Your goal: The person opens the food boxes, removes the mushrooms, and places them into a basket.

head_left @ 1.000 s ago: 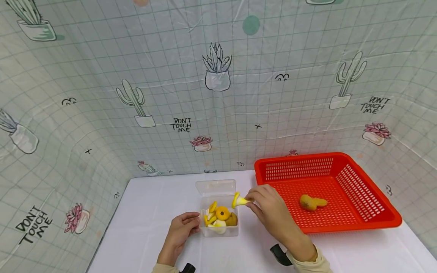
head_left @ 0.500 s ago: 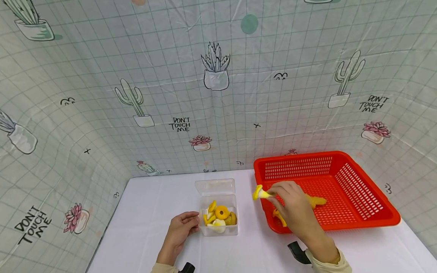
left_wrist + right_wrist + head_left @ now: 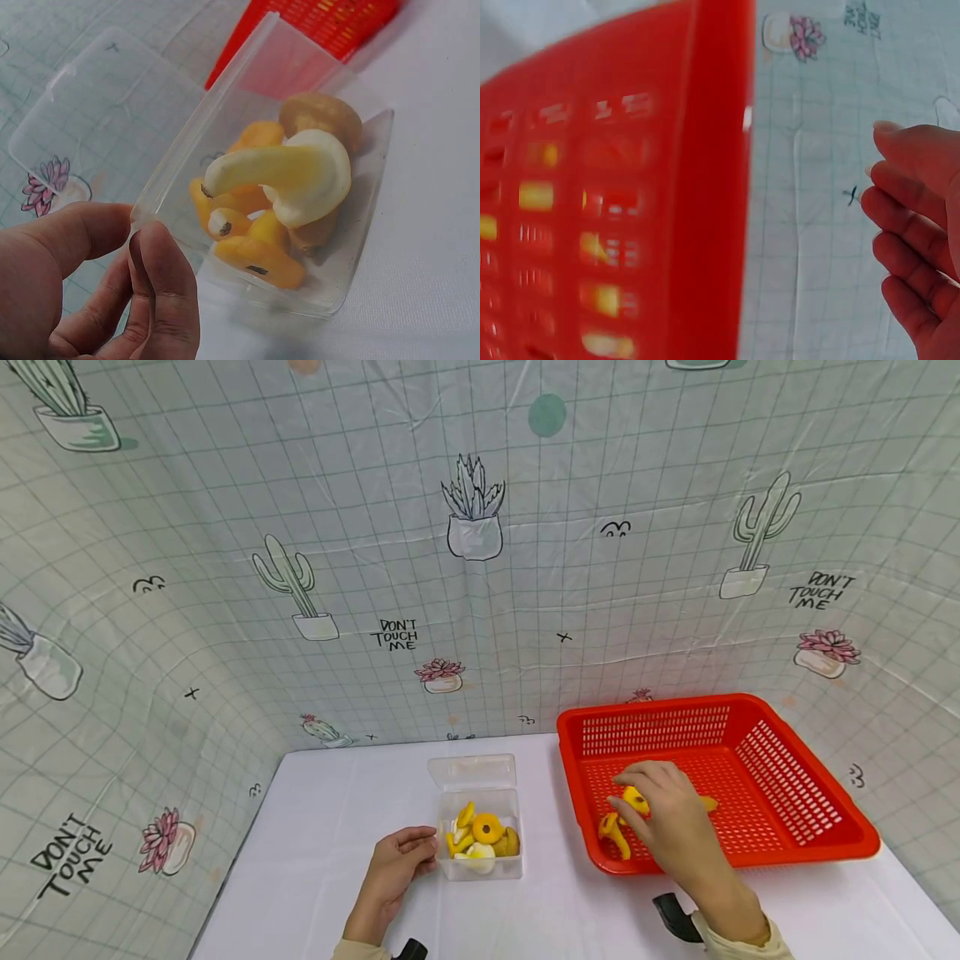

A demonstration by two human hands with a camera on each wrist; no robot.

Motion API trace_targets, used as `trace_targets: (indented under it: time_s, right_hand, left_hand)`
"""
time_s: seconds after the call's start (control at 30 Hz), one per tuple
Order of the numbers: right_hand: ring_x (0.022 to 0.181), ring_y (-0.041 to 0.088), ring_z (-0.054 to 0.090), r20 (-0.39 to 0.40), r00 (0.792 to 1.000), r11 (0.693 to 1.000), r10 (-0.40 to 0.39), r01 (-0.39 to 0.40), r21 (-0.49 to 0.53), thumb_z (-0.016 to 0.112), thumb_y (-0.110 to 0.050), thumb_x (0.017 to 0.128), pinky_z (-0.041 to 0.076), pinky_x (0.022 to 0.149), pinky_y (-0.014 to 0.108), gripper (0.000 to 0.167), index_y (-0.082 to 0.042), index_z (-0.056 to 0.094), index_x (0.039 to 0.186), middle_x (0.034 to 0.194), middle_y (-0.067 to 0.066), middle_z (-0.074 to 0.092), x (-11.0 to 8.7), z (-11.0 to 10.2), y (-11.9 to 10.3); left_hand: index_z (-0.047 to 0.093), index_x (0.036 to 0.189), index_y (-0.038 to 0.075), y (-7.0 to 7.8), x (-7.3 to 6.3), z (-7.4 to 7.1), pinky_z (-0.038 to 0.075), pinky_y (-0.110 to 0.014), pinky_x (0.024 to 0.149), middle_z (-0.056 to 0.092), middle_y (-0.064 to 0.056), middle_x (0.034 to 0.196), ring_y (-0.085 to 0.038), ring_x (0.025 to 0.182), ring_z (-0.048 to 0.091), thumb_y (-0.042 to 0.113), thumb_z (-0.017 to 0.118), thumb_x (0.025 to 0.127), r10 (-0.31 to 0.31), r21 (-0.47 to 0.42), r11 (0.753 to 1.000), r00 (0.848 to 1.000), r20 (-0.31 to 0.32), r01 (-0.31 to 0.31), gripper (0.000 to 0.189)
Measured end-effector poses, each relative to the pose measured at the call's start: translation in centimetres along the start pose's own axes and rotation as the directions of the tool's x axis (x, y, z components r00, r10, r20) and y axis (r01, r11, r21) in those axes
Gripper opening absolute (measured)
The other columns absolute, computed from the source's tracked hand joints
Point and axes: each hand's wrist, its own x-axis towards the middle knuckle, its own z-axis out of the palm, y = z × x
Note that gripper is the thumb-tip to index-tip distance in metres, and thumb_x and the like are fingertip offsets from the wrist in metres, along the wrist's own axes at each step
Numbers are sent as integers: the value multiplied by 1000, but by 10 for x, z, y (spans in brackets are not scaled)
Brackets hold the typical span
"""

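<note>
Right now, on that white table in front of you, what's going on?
A person is working with both hands. The left hand holds the edge of a clear box, its lid open and several mushroom-shaped pieces inside. The right hand is over a red basket, holding nothing, with more yellow pieces lying in there.

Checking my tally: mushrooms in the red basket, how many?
3 visible in the red basket: a mushroom near-left, another seen between thumb and fingers of the right hand, a third's end right of it. Hand may hide more.
</note>
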Motion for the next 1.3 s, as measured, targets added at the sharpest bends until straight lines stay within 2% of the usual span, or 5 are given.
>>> trace_targets:
  time_s: [0.23,0.37,0.53,1.0,1.3]
  right_hand:
    - [101,27,63,14,998,997,-53,52,49,97,-2,68,52,90,37,36,-3,78,99,103,6,72,3,14,-17]
    - [103,24,64,65,996,996,-60,56,69,97,-6,71,57,91,42,34,-6,78,99,104,3,72,4,26,-32]
    - [103,18,63,133,989,994,-67,54,94,97,-12,74,60,91,41,32,-11,79,100,104,-2,72,7,40,-51]
    - [106,18,62,255,960,980,-119,72,185,92,-8,80,58,94,39,27,-9,78,103,108,-2,70,18,77,-79]
    - [105,19,62,346,927,982,-145,93,163,92,-11,81,57,95,37,26,-9,80,104,107,-1,70,22,95,-87]
  left_hand:
    - [61,124,-19,1,-1,0,59,-20,66,71,-7,88,-11,71,65,-3,68,97,1,6,1000,1000,-2,-1,33]
    - [60,125,-19,0,-1,1,59,-20,66,71,-8,89,-12,71,65,-3,68,97,-6,14,1000,1000,-7,6,33]
    - [60,126,-20,-1,1,1,59,-21,65,71,-8,89,-12,71,65,-4,68,97,-4,10,1000,1000,-13,4,34]
    - [60,126,-20,-2,2,1,59,-21,65,71,-7,92,-12,73,65,-4,68,97,-5,11,1000,1000,-26,6,34]
    - [59,127,-20,-3,3,1,59,-21,65,71,-7,93,-12,73,65,-4,68,97,-4,11,1000,1000,-26,5,35]
